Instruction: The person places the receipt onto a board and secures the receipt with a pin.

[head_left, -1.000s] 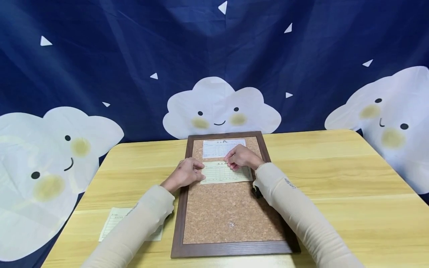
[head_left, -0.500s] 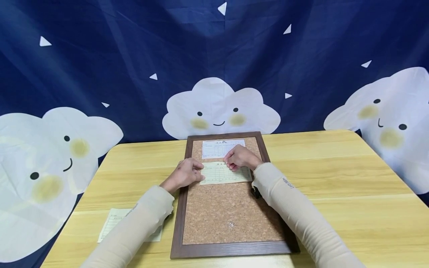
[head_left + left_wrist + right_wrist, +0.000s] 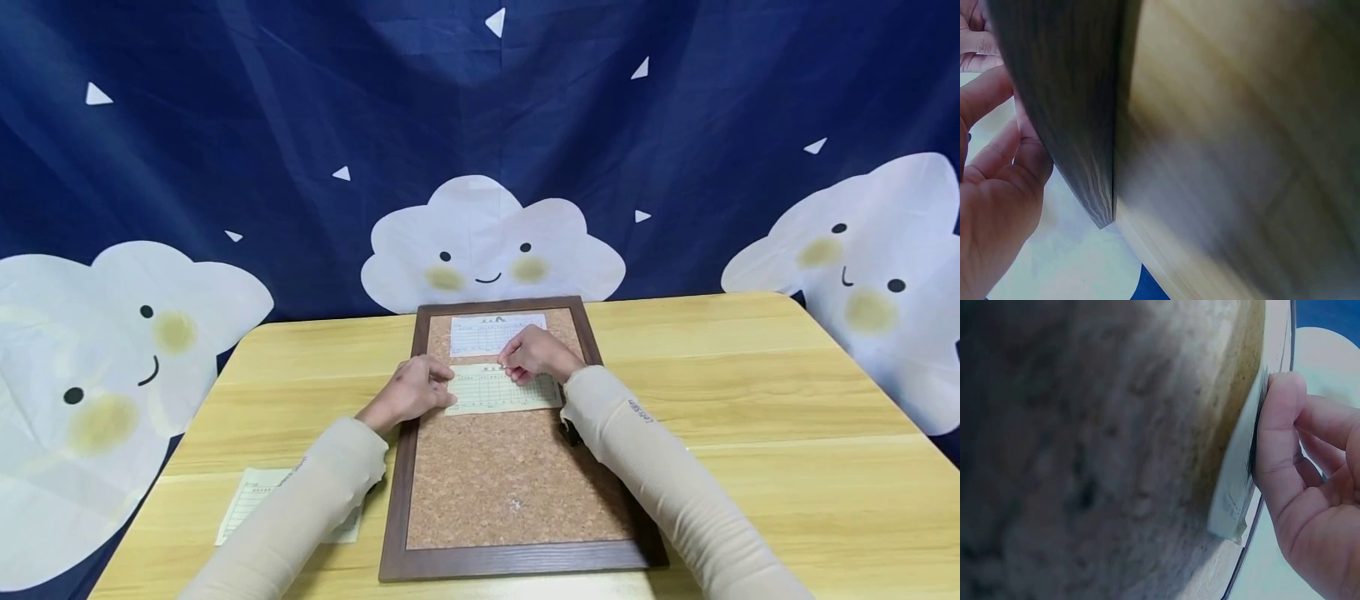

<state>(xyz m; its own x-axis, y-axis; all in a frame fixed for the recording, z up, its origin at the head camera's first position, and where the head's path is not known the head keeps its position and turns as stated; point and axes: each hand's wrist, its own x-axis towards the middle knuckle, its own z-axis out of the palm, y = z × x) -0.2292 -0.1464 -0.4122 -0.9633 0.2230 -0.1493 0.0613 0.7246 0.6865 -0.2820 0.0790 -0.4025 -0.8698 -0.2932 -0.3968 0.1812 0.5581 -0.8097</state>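
Observation:
A yellow-green printed slip (image 3: 480, 396) lies on the framed corkboard (image 3: 517, 467), just below a white printed slip (image 3: 471, 336). My left hand (image 3: 411, 390) reaches over the board's left edge, and its spread fingertips rest at the slip's left end. At the slip's top middle my right hand (image 3: 536, 354) pinches a small pin, mostly hidden by the fingertips. The right wrist view has the thumb and finger of that hand (image 3: 1310, 462) close against the paper (image 3: 1238, 465), whose near corner stands off the cork. The wooden frame (image 3: 1072, 112) partly hides the left fingertips in the left wrist view.
Another yellow-green slip (image 3: 247, 500) lies on the wooden table (image 3: 750, 375) at the left, partly under the left sleeve (image 3: 300, 508). A small dark object is fixed at the white slip's top. Behind the table hangs a dark blue cloud-patterned curtain (image 3: 300, 83).
Both hands stay in nearly the same place on the slip. The head view shifts slightly.

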